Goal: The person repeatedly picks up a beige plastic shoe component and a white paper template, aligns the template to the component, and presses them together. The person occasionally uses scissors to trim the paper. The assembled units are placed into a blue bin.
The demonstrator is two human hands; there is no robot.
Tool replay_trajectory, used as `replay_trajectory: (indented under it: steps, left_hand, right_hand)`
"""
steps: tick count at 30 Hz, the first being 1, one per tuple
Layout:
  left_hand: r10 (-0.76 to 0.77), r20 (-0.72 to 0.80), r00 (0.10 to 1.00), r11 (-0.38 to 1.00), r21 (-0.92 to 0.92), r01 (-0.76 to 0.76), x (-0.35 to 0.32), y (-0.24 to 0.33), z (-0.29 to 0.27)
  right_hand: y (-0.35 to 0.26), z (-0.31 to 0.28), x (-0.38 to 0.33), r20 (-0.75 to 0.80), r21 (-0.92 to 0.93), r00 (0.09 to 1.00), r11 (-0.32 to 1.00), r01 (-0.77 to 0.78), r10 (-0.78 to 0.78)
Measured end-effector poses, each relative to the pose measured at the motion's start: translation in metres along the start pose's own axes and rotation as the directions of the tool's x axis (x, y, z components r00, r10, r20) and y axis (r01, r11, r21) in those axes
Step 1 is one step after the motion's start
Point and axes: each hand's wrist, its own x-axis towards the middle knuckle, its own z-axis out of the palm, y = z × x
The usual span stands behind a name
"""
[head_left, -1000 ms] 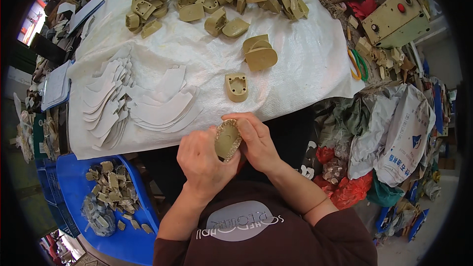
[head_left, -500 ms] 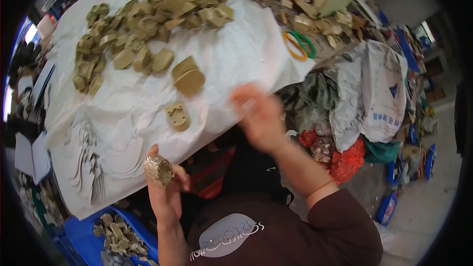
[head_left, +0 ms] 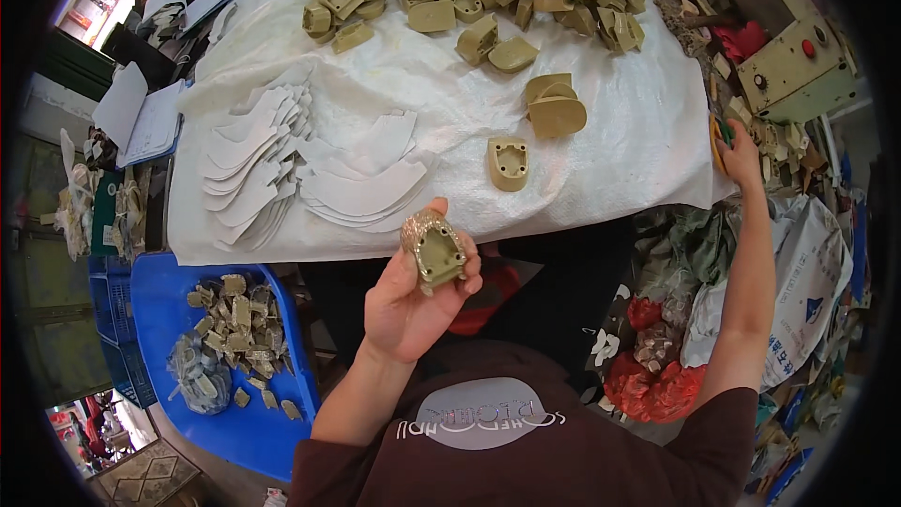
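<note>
Head view, left hand [head_left: 413, 305] raised palm-up, fingers gripping olive heel block [head_left: 435, 250], right hand [head_left: 740, 155] outstretched, grip unclear

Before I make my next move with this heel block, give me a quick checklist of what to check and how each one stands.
1. Left hand has a firm hold on the heel block: ok, fingers wrap it, hollow side facing up.
2. Glittery covering sits evenly around the heel block: cannot tell, only its rim shows.
3. Right hand has what it reaches for: cannot tell, it is at the table's right edge touching something green and yellow.
4. Loose heel block on the white sheet within reach: ok.
5. Curved white cut pieces stacked nearby: ok.
</note>
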Motion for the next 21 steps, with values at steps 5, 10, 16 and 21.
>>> replay_trajectory:
  steps: [5,10,16,21]
  left_hand:
    - [-0.036,0.037,0.999,0.999,0.018,0.036,-0.003,0.005,-0.006]
    - [-0.02,0.032,0.999,0.997,0.068,0.018,-0.002,0.007,-0.01]
    - [0.053,0.029,0.998,0.981,0.183,-0.057,-0.003,0.011,-0.01]
    - [0.137,0.021,0.99,0.945,0.298,-0.137,-0.009,0.012,-0.005]
  right_hand:
    - [-0.004,-0.027,-0.027,-0.377,-0.215,0.917,0.975,0.049,-0.129]
    - [-0.091,-0.049,-0.099,-0.575,0.374,0.818,0.884,0.28,-0.016]
    - [-0.207,-0.047,-0.196,-0.152,0.311,0.776,0.715,0.626,-0.613]
    - [-0.238,-0.034,-0.209,-0.046,0.201,0.639,0.62,0.759,-0.768]
